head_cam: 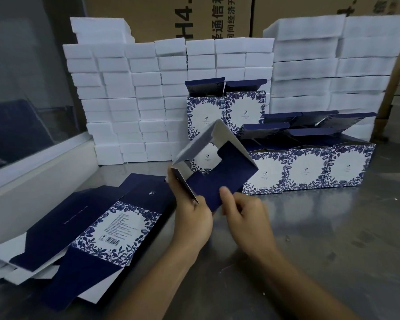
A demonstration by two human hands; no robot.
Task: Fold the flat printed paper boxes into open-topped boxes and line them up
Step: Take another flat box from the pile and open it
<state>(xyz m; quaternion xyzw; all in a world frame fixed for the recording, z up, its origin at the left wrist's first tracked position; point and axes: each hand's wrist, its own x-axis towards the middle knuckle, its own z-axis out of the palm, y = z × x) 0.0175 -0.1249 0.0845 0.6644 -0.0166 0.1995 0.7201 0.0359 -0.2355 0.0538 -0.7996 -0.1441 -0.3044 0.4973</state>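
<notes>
Box blank (214, 162), half-erected, is held tilted in the air above the metal table (333, 227), in front of the finished boxes. White inner faces and navy flaps are seen through its open end.

Left hand (191, 218): fingers curled round the lower-left corner of the blank, edge gripped between thumb and fingers.

Right hand (245, 213): thumb pressed on the navy bottom flap (208, 188), fingers curled behind it, so the flap is pinched.

Stack of flat blanks (97, 232) is laid on the table at left, fanned out, printed floral panel with barcode facing up on the top sheet. It is near the left hand but not touched.

Row of folded boxes (310, 167) is stood on the table at right, touching side by side, tops open with navy lid flaps raised. More boxes are seen behind the front row; the exact count cannot be told. Two stacked boxes (226, 109) are set higher at the left end of the group, partly hidden by the held blank.

White foam blocks (129, 93) are piled in columns along the back, with taller stacks at right. Brown cartons (194, 17) with printed characters are stood behind them. A glass panel (21, 77) is seen at far left.
</notes>
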